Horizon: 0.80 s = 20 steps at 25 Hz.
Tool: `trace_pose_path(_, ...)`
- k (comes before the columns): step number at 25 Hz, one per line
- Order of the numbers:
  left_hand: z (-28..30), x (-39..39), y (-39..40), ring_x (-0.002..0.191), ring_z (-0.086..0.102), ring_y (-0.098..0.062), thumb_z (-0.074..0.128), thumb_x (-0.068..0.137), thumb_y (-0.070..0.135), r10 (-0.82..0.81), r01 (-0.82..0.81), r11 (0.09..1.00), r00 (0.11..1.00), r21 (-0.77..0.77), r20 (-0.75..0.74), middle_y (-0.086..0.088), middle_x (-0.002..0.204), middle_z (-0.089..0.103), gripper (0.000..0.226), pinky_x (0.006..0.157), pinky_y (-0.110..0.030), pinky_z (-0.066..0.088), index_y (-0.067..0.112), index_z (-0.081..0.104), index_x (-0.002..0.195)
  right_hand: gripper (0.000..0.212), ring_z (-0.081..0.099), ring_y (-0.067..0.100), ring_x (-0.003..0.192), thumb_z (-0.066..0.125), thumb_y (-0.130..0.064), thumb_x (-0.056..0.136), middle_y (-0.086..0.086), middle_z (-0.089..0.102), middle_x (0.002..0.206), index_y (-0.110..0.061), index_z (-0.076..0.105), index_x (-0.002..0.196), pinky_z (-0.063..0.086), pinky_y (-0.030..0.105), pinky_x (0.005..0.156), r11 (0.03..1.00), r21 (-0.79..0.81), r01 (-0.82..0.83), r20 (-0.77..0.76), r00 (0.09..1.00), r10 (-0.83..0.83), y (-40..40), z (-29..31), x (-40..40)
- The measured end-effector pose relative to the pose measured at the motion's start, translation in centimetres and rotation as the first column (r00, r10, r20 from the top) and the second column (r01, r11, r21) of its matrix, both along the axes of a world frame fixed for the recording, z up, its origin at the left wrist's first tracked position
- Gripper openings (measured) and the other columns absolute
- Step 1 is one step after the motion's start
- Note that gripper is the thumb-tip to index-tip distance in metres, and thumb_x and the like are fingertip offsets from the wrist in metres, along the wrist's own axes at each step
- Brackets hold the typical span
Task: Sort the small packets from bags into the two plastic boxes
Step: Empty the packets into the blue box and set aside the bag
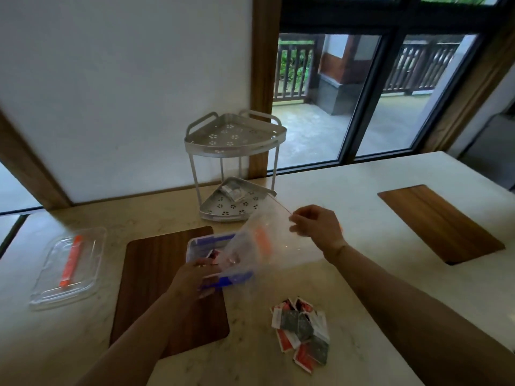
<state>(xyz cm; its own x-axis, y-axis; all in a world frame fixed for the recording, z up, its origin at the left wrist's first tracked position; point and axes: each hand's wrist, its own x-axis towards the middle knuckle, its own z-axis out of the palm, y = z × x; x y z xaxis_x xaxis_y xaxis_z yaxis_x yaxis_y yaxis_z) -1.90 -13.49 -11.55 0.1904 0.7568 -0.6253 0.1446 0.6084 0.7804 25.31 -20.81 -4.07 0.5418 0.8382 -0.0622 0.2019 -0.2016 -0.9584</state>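
Note:
A clear plastic bag (267,240) hangs tilted over a clear plastic box with blue clips (204,246) in the middle of the table. My right hand (317,224) pinches the bag's upper edge. My left hand (195,277) grips the bag's lower end at the box's near rim. A red and white packet (213,254) shows inside the box. Several red, grey and white packets (302,327) lie in a loose heap on the table to the right of my left arm. A second clear box with an orange clip (69,266) lies at the left.
A white two-tier corner rack (237,146) stands at the back against the wall, with packets on its lower shelf (235,193). A dark wooden mat (164,288) lies under the blue box. Another wooden mat (440,224) lies at the right. A window is behind.

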Motion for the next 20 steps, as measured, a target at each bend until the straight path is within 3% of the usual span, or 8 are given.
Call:
trace_pose_path(2, 1.2, 1.8, 0.8, 0.090, 0.065, -0.021, 0.069, 0.084, 0.011, -0.038, 0.116, 0.952, 0.963, 0.282, -0.268, -0.014, 0.106, 0.068, 0.013, 0.081, -0.041, 0.056, 0.017, 0.063, 0.094, 0.013, 0.072, 0.021, 0.071, 0.070, -0.010, 0.086, 0.012, 0.073, 0.088, -0.004, 0.068, 0.097, 0.059, 0.028, 0.070, 1.000, 0.008, -0.011, 0.102, 0.995, 0.010, -1.6, 0.6, 1.9)
trace_pose_path(3, 2.3, 3.2, 0.8, 0.086, 0.065, -0.014, 0.068, 0.086, 0.014, -0.050, 0.227, 0.862, 0.928, 0.453, -0.370, -0.010, 0.105, 0.068, 0.013, 0.077, -0.034, 0.055, 0.022, 0.061, 0.094, 0.013, 0.071, 0.019, 0.071, 0.070, -0.011, 0.086, 0.010, 0.073, 0.088, -0.006, 0.068, 0.098, 0.057, 0.026, 0.068, 0.999, -0.002, -0.032, 0.158, 0.987, 0.032, -2.4, 0.8, 2.8)
trace_pose_path(5, 4.6, 7.3, 0.0, 0.091, 0.062, -0.007, 0.067, 0.087, 0.022, -0.112, 0.419, 0.568, 0.892, 0.708, -0.439, -0.001, 0.108, 0.067, 0.019, 0.075, -0.024, 0.051, 0.030, 0.058, 0.102, 0.016, 0.070, 0.015, 0.070, 0.070, -0.014, 0.086, 0.005, 0.073, 0.089, -0.011, 0.067, 0.101, 0.055, 0.021, 0.068, 0.996, -0.033, -0.080, 0.280, 0.956, 0.086, -4.0, 1.2, 4.8)
trace_pose_path(8, 7.4, 15.4, -2.3, 0.118, 0.048, -0.017, 0.069, 0.085, 0.034, -0.213, 0.644, 0.124, 0.760, 0.755, -0.614, 0.000, 0.128, 0.057, 0.037, 0.096, -0.036, 0.042, 0.030, 0.059, 0.121, 0.021, 0.069, 0.012, 0.072, 0.069, -0.017, 0.087, 0.003, 0.074, 0.094, -0.016, 0.065, 0.108, 0.057, 0.026, 0.077, 0.984, -0.090, -0.154, 0.449, 0.875, 0.178, -6.5, 1.5, 8.1)
trace_pose_path(10, 8.2, 21.1, -4.4, 0.119, 0.048, -0.016, 0.067, 0.086, 0.040, -0.236, 0.743, -0.014, 0.648, 0.669, -0.724, 0.002, 0.129, 0.058, 0.039, 0.097, -0.035, 0.042, 0.031, 0.060, 0.124, 0.026, 0.068, 0.012, 0.079, 0.067, -0.018, 0.088, 0.004, 0.074, 0.100, -0.019, 0.063, 0.114, 0.055, 0.027, 0.082, 0.975, -0.124, -0.186, 0.534, 0.815, 0.224, -8.5, 1.7, 11.1)
trace_pose_path(13, 8.1, 28.0, -7.7, 0.101, 0.061, -0.011, 0.065, 0.090, 0.031, -0.373, 0.770, 0.033, 0.602, 0.638, -0.707, 0.001, 0.116, 0.069, 0.026, 0.089, -0.031, 0.050, 0.025, 0.068, 0.115, 0.029, 0.069, 0.014, 0.086, 0.067, -0.018, 0.089, 0.004, 0.074, 0.100, -0.022, 0.062, 0.117, 0.056, 0.029, 0.085, 0.973, -0.126, -0.191, 0.566, 0.792, 0.229, -11.4, 2.1, 16.2)
trace_pose_path(16, 7.9, 34.3, -10.6, 0.089, 0.064, -0.008, 0.063, 0.092, 0.023, -0.427, 0.748, 0.062, 0.619, 0.661, -0.660, 0.001, 0.102, 0.073, 0.016, 0.084, -0.028, 0.053, 0.022, 0.073, 0.105, 0.030, 0.068, 0.012, 0.087, 0.069, -0.023, 0.087, 0.003, 0.073, 0.101, -0.024, 0.062, 0.117, 0.057, 0.029, 0.084, 0.976, -0.136, -0.170, 0.549, 0.807, 0.217, -14.8, 2.2, 22.2)
trace_pose_path(20, 7.9, 41.7, -13.4, 0.075, 0.060, 0.000, 0.069, 0.088, 0.025, -0.499, 0.718, 0.187, 0.657, 0.670, -0.565, 0.006, 0.093, 0.073, 0.011, 0.066, -0.013, 0.043, 0.023, 0.077, 0.096, 0.042, 0.065, 0.014, 0.093, 0.076, -0.036, 0.078, 0.000, 0.069, 0.107, -0.022, 0.062, 0.116, 0.057, 0.026, 0.081, 0.981, -0.160, -0.111, 0.401, 0.901, 0.167, -20.0, 1.3, 29.9)
